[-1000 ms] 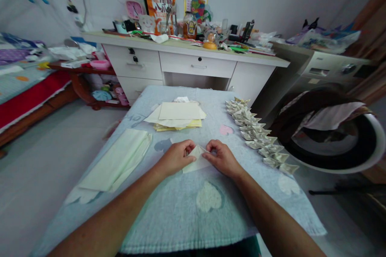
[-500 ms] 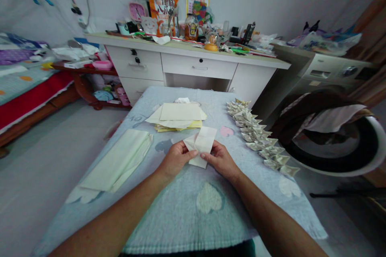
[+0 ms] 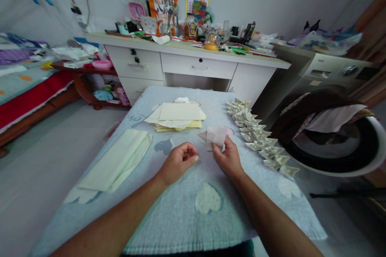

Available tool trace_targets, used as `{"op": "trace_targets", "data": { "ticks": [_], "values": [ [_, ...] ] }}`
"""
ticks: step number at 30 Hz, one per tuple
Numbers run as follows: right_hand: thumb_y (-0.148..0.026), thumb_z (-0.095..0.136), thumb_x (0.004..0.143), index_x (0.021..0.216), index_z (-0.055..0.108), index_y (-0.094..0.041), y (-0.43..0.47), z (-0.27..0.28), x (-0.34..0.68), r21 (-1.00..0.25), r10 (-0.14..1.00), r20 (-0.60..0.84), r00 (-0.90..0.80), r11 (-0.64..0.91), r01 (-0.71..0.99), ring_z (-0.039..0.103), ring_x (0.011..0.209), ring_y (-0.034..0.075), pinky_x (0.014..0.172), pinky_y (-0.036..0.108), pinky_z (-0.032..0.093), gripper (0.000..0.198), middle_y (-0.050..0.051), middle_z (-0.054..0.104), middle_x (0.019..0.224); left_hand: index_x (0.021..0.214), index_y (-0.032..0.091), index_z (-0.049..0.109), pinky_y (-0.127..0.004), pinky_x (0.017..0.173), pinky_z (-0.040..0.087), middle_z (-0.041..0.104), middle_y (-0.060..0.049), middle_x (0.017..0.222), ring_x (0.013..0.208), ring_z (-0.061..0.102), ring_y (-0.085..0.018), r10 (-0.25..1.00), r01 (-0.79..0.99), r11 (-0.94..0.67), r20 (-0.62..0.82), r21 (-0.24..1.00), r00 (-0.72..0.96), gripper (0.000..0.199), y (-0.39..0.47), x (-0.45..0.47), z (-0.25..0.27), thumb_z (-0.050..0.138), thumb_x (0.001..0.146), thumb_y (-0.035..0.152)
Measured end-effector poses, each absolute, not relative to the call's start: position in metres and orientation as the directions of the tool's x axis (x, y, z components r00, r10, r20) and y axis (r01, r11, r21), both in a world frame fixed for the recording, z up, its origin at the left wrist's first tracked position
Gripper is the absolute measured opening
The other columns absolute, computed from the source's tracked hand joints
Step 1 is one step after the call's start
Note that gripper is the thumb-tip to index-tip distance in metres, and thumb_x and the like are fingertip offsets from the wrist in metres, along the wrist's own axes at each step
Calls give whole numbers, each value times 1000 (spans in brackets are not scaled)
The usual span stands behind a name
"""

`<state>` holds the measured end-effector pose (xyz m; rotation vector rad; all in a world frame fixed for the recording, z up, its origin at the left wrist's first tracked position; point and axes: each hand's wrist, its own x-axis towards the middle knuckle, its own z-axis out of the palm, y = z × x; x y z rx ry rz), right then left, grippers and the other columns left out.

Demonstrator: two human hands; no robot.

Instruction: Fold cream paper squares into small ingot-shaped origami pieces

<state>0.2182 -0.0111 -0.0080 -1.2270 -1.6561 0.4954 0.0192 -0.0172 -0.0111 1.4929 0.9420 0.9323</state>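
Observation:
A small folded white paper (image 3: 216,135), blurred by motion, is pinched between the thumb and fingers of my right hand (image 3: 228,158). Its pointed flap sticks out to the left. My left hand (image 3: 180,161) is beside it, apart from the paper, its fingers curled in towards the thumb and nothing seen between them. Beyond both hands lies a stack of cream and yellow paper sheets (image 3: 180,112). To the left of my left hand is a pile of long pale green folded paper (image 3: 117,160). Rows of pointed folded-paper pieces (image 3: 256,132) line the right side of the table.
A blue cloth with heart shapes covers the table (image 3: 169,217). Behind it stands a white desk (image 3: 199,64) crowded with a jar, an orange bag and small items. At right, a washing machine (image 3: 356,144) has its door open with cloth hanging out.
My left hand has let go of the folded paper and curled its fingers. My right hand has carried the paper slightly right and turned it.

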Motion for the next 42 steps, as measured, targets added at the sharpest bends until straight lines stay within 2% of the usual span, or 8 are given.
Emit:
{"op": "trace_targets", "data": {
  "ticks": [4,10,12,15,18,25,38,42],
  "values": [
    [-13,49,79,82,55,-20,-12,-6,222,-560,837,544,-57,412,719,49,84,20,79,33,37,10,3,55,81,93,16,54,-22,62,42,57,0,81,69,53,-10,908,184,-182,94,966,409,22,-23,21,-8,63,77,28],
    [-3,51,67,83,55,-19,-18,-5,217,-293,836,485,-255,430,854,43,87,22,78,35,29,23,5,55,85,140,24,22,-22,59,45,62,-2,96,66,57,-10,942,192,-183,117,964,314,82,-21,22,-9,68,72,22],
    [-4,53,70,85,56,-19,-20,-6,212,-226,832,450,-323,456,861,42,87,22,79,35,28,21,5,55,86,141,23,25,-22,60,46,63,-3,98,65,58,-10,941,207,-185,112,961,319,79,-20,21,-9,67,73,22],
    [-11,54,79,85,57,-19,-22,-8,206,-163,823,401,-403,497,852,41,88,22,81,36,27,11,6,56,87,125,22,50,-23,63,48,65,-4,100,66,58,-10,937,297,-220,117,929,330,53,-18,18,-9,66,75,23],
    [-16,53,85,86,58,-20,-23,-9,202,-149,813,366,-454,532,833,41,88,22,81,36,27,7,6,56,87,107,20,64,-24,66,48,66,-3,101,71,60,-12,915,356,-308,173,882,363,30,-17,16,-9,63,76,20],
    [-5,55,75,87,57,-19,-25,-10,202,-196,817,279,-505,564,802,42,93,22,83,35,28,19,5,57,92,90,19,67,-26,74,45,66,-2,87,84,62,-17,863,485,-441,208,755,460,17,-14,5,-7,58,77,13],
    [-9,56,69,90,61,-19,-25,-2,218,-365,805,199,-559,591,720,44,92,21,82,33,33,23,5,58,96,84,20,62,-37,95,40,54,-6,117,109,48,-24,815,675,-570,214,468,539,26,-13,-11,-2,58,66,2],
    [-12,58,71,87,62,-19,-26,-2,220,-371,798,189,-573,598,711,45,91,21,82,34,33,18,6,59,94,90,21,62,-37,89,39,57,-5,107,102,48,-24,769,690,-632,174,353,615,27,-15,-11,3,62,69,4]
  ]
}}
